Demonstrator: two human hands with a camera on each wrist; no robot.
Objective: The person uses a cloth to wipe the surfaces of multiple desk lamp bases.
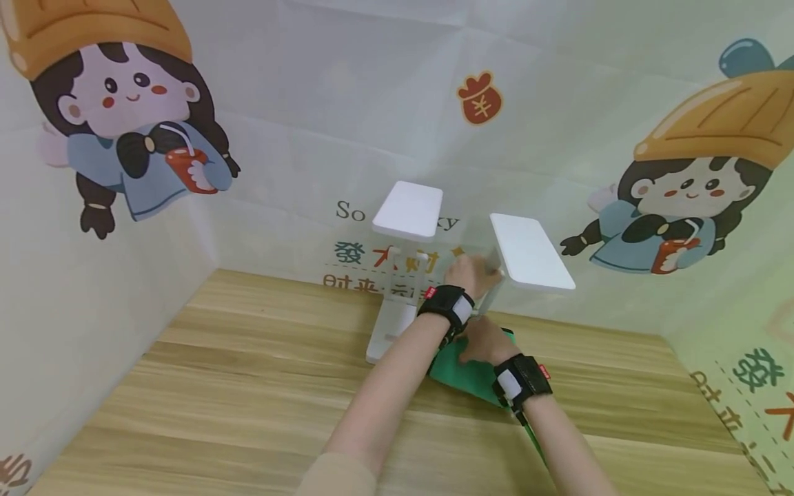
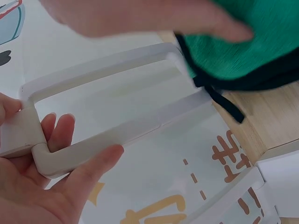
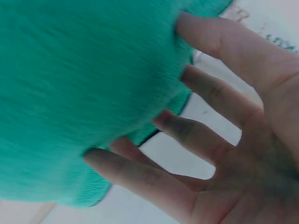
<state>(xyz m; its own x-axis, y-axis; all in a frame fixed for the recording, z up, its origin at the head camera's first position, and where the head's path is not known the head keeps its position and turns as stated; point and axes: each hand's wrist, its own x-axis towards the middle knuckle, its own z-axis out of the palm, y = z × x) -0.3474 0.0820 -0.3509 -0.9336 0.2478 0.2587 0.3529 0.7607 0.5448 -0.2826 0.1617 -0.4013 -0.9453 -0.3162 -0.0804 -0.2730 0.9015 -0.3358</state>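
Here, the upper end of a white stand [image 1: 535, 252] is grasped by the left grip [image 1: 470, 273], its thumb laid along one bar of the frame and its other fingers bent behind. By the right grip [image 1: 486, 342], spread fingertips are pressed into a green cloth [image 1: 464, 375] with dark edging; whether the cloth is pinched cannot be told, as the tips are partly sunk in it. The frame's lower end is covered by the cloth, and the stand's base is hidden. Black wristbands [image 1: 522, 380] are worn. Just to the left, a second white stand [image 1: 409, 209] is set on the wood-grain worktop [image 1: 248, 386], partly blocked by the left arm. Behind, printed lettering [image 1: 349, 252] is interrupted by the stands, and the right-hand cartoon figure [image 1: 679, 227] is cut off.
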